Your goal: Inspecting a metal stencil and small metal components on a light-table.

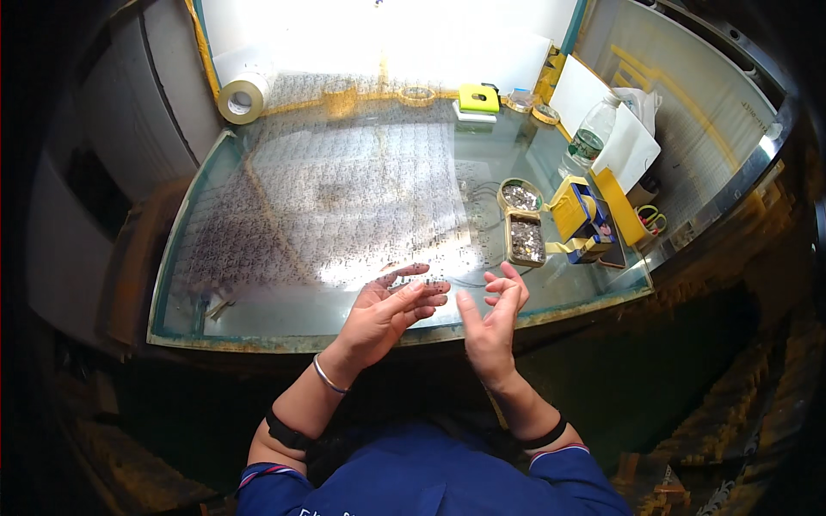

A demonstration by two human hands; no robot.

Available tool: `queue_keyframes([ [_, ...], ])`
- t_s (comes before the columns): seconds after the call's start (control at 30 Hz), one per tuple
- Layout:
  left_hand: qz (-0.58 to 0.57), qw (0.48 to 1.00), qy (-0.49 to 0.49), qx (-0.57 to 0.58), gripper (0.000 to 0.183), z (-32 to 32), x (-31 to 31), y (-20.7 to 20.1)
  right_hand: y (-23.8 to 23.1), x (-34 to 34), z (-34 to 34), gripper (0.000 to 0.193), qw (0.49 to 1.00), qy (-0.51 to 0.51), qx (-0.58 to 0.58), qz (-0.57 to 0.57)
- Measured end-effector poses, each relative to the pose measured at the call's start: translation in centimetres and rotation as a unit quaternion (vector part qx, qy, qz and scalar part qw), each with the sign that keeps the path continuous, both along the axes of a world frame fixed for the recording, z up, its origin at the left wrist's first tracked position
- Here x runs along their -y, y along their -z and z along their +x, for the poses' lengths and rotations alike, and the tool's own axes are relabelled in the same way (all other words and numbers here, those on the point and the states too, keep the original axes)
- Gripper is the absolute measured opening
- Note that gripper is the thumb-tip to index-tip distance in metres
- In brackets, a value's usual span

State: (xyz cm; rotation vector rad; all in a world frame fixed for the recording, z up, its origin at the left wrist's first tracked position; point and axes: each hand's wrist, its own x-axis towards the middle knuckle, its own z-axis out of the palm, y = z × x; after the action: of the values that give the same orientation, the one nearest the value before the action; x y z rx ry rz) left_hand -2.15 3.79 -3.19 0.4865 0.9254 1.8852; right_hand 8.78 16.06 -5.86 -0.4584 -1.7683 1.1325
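Note:
My left hand (389, 314) is raised palm-up over the table's near edge. Its thumb lies across a small clear film piece with dark marks (413, 280), and the fingers spread beneath. To its right, my right hand (494, 322) is held up with fingers apart and nothing visible in them. Beyond my hands a large translucent sheet covered in small dark marks (335, 189) lies on the glass tabletop (292, 322). A round tin (520, 195) and a rectangular tin (525, 239), both filled with small shiny bits, stand beyond my right hand.
At the right are a blue-and-yellow tape dispenser (582, 215), scissors (651, 218) and a plastic bottle (592, 136). Along the back sit a large tape roll (242, 101), smaller tape rolls (417, 95) and a yellow-green hole punch (478, 99). A bright white panel (370, 43) rises behind.

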Motion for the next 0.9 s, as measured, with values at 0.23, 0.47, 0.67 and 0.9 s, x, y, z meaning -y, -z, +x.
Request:
queue_keyframes([
  [0.23,0.032,0.999,-0.024,0.007,0.031,0.2,0.0,0.2,-2.6,-2.2,0.8,0.021,0.892,-0.328,0.134,-0.282],
  [0.47,0.030,0.999,-0.027,0.005,0.032,0.4,-0.2,0.1,-2.2,-1.4,-0.6,0.028,0.904,-0.342,0.164,-0.198],
  [0.67,0.040,0.999,-0.029,0.019,0.031,0.3,-0.3,0.0,-2.8,-0.2,-0.5,0.033,0.930,-0.275,0.179,-0.163],
  [0.9,0.049,0.998,-0.020,0.027,0.026,0.2,-0.3,0.2,-2.2,-1.7,0.2,0.043,0.880,-0.358,0.096,-0.298],
])
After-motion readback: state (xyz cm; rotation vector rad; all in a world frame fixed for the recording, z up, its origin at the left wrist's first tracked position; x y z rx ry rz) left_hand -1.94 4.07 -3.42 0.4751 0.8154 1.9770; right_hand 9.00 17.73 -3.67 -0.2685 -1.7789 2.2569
